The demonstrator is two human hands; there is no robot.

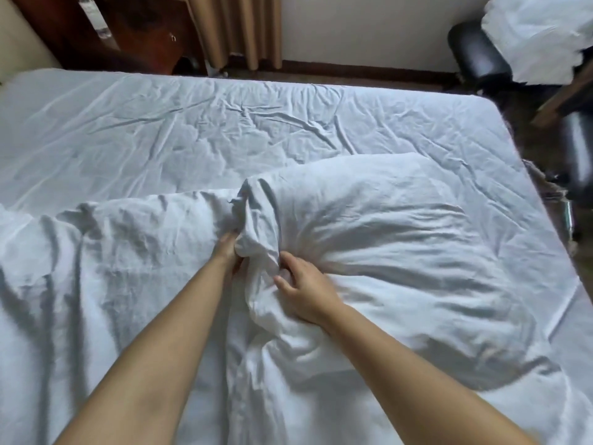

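The left grip (229, 252) is closed on a bunched fold (256, 248) of the white duvet (385, 236). Its fingers are buried in the cloth, so only the back of the hand and the wrist show. The right grip (301, 284) lies just beside it, on the other side of the same fold. Its fingers are curled, their tips are pressed into the fabric, and the thumb lies along the near side. Both forearms reach forward from the bottom edge of the view and meet at this fold.

The duvet lies on the near half of the bed (192, 123). To the right of the grips it is puffed up and padded. To the left it is flatter and creased, and it runs out of view at the left and bottom edges. The far half of the bed shows a wrinkled white sheet.

Beyond the bed hangs a tan curtain (237, 27), with dark wooden furniture (144, 33) to its left. What looks like a clear bottle (96, 17) stands there, too blurred for any label to be read. At the upper right, a heap of white linen (539, 36) rests above a black padded seat (478, 53).
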